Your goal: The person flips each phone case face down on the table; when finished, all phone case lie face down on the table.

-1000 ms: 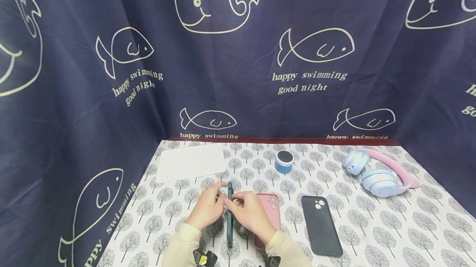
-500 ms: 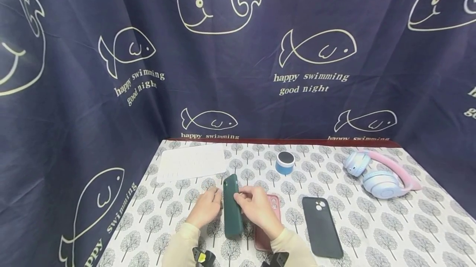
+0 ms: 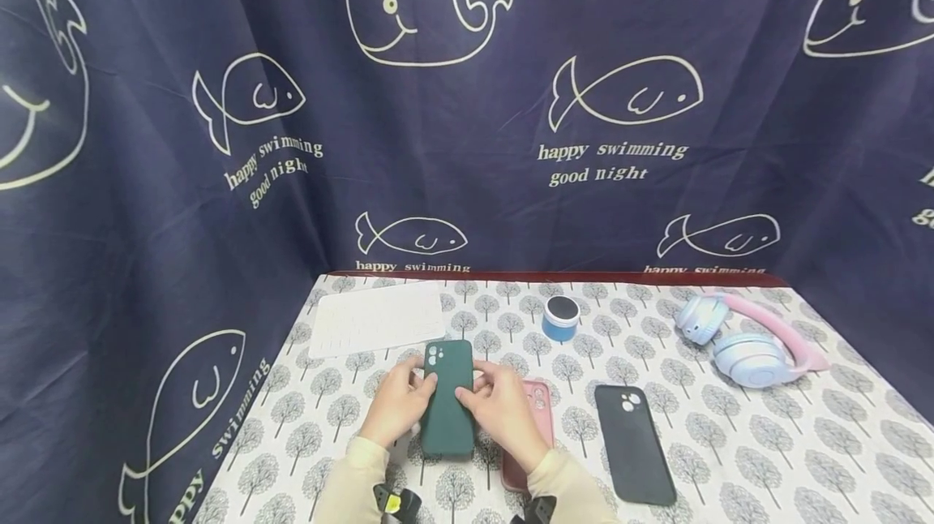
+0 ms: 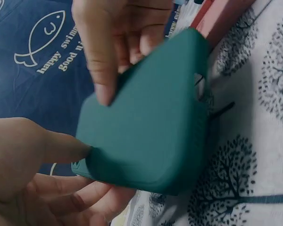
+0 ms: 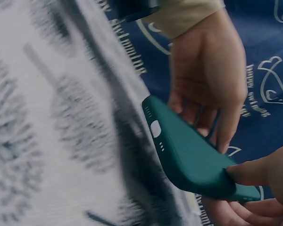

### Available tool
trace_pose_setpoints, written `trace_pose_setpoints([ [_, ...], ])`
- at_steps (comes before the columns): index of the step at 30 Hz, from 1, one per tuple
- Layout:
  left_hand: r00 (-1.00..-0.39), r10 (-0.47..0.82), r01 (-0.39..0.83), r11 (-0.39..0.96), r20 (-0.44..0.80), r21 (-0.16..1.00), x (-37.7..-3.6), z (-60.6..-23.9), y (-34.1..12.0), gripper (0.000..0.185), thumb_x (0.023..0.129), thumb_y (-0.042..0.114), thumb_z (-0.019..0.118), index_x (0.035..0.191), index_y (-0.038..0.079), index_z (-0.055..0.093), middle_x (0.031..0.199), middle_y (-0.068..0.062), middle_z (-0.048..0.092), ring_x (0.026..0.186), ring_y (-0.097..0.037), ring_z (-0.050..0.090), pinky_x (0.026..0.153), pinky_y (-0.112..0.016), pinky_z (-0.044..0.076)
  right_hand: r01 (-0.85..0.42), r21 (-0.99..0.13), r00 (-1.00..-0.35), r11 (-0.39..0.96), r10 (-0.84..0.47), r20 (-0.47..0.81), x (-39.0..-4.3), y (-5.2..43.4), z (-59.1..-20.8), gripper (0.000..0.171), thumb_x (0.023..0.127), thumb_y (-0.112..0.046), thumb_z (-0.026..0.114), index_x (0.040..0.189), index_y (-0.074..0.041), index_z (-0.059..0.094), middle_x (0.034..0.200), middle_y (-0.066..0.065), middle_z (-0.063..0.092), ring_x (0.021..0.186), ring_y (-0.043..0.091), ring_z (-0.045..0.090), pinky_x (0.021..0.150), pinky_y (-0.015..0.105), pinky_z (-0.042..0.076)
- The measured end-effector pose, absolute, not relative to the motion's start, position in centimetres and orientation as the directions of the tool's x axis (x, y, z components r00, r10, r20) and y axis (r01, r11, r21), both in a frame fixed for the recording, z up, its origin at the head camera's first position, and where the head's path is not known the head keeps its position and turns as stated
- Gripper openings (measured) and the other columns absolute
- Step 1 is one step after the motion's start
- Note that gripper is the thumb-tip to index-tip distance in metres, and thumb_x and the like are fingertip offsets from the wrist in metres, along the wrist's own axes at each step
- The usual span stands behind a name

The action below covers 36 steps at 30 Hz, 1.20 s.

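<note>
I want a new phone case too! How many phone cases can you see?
3. The green case is held up between both hands. The pink case lies on the table, partly under the right hand. The black case lies flat to its right.

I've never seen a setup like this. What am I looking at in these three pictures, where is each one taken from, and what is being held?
No machine here: a person works with two bare hands and wears three cameras. The wide picture comes from a camera on the head, looking down at a table covered by a tree-print cloth, with whale-print curtains behind. The two close pictures come from cameras on the wrists.

The left hand and the right hand hold a dark green phone case between them, back side up, lifted off the cloth. The wrist views show fingers under it and thumbs on its edges.

On the table lie a pink phone case partly under the right hand, a black phone case, a small blue speaker, pastel headphones and a white keyboard.
</note>
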<state>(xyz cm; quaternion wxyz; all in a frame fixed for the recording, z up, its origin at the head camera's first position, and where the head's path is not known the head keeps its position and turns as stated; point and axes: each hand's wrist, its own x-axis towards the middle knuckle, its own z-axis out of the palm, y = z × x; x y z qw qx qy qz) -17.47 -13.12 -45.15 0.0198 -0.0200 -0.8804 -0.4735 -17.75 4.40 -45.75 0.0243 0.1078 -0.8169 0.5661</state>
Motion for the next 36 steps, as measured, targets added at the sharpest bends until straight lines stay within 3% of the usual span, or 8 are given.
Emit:
trace_pose_setpoints([
  [7,-0.999,0.032,0.048,0.603,0.036,0.796,-17.4,-45.4,-13.6,0.024,0.094,0.014,0.065,0.108,-0.005,0.063,0.069,-0.002,0.057,0.051,-0.014,0.053,0.047,-0.032,0.047,-0.199,-0.853,-0.978,0.483,-0.155,0.140,-17.6,3.8,-47.5,0.062,0.077,-0.010,0.082,0.126,0.017,0.055,0.074,0.001,0.062,0.056,0.006,0.058,0.053,0.023,0.050],
  [13,-0.999,0.046,0.033,0.630,0.005,0.776,-17.5,-45.9,-13.8,0.028,0.093,0.014,0.066,0.110,-0.008,0.063,0.065,-0.001,0.057,0.048,-0.013,0.054,0.046,-0.030,0.047,-0.275,-0.750,-0.961,0.601,-0.191,0.200,-17.2,3.4,-47.9,0.039,0.074,-0.020,0.087,0.099,0.003,0.067,0.068,-0.004,0.050,0.059,0.007,0.044,0.055,0.024,0.040],
  [16,-0.999,0.049,0.031,0.662,-0.002,0.749,-17.5,-46.0,-13.8,0.045,0.091,0.020,0.070,0.121,-0.011,0.060,0.069,-0.004,0.058,0.059,-0.017,0.056,0.055,-0.035,0.049,-0.286,-0.739,-0.958,0.610,-0.198,0.207,-17.0,3.3,-48.1,0.039,0.075,-0.020,0.086,0.099,0.004,0.067,0.070,-0.003,0.048,0.063,0.009,0.041,0.056,0.025,0.038],
  [19,-0.999,0.040,0.035,0.706,0.010,0.707,-17.6,-46.2,-13.9,0.059,0.087,0.025,0.074,0.129,-0.012,0.056,0.086,-0.014,0.066,0.080,-0.028,0.063,0.072,-0.046,0.052,-0.293,-0.734,-0.956,0.613,-0.209,0.207,-17.0,3.1,-48.1,0.035,0.076,-0.020,0.085,0.096,0.003,0.067,0.070,-0.002,0.047,0.064,0.010,0.041,0.058,0.026,0.037],
  [21,-0.999,0.035,0.041,0.733,0.022,0.679,-17.6,-46.3,-14.0,0.054,0.085,0.025,0.077,0.125,-0.009,0.060,0.094,-0.014,0.067,0.087,-0.030,0.064,0.078,-0.049,0.051,-0.300,-0.722,-0.953,0.623,-0.219,0.208,-17.0,3.0,-48.1,0.031,0.076,-0.021,0.085,0.091,-0.001,0.067,0.070,-0.002,0.047,0.064,0.011,0.040,0.058,0.026,0.036],
  [24,-0.999,0.034,0.048,0.759,0.034,0.650,-17.5,-46.5,-14.1,0.042,0.083,0.023,0.079,0.112,-0.004,0.066,0.088,-0.009,0.066,0.079,-0.025,0.062,0.071,-0.045,0.051,-0.306,-0.705,-0.951,0.640,-0.238,0.197,-16.9,2.9,-48.1,0.028,0.076,-0.021,0.085,0.087,-0.004,0.067,0.070,-0.002,0.045,0.064,0.012,0.039,0.058,0.027,0.035],
  [27,-0.998,0.031,0.054,0.780,0.048,0.623,-17.4,-46.6,-14.1,0.035,0.081,0.023,0.081,0.102,-0.001,0.067,0.078,-0.003,0.061,0.070,-0.018,0.056,0.062,-0.039,0.048,-0.308,-0.698,-0.949,0.646,-0.255,0.183,-16.9,2.9,-48.0,0.030,0.076,-0.022,0.085,0.093,-0.002,0.070,0.071,-0.002,0.045,0.065,0.012,0.039,0.058,0.028,0.034],
  [36,-0.998,-0.003,0.034,0.797,0.060,0.604,-17.3,-46.5,-13.6,0.037,0.077,0.021,0.084,0.098,-0.002,0.065,0.078,-0.005,0.059,0.073,-0.022,0.055,0.064,-0.041,0.049,-0.310,-0.708,-0.947,0.634,-0.270,0.173,-16.8,3.2,-48.0,0.031,0.077,-0.021,0.084,0.095,0.000,0.070,0.071,0.000,0.047,0.064,0.012,0.039,0.057,0.028,0.035],
])
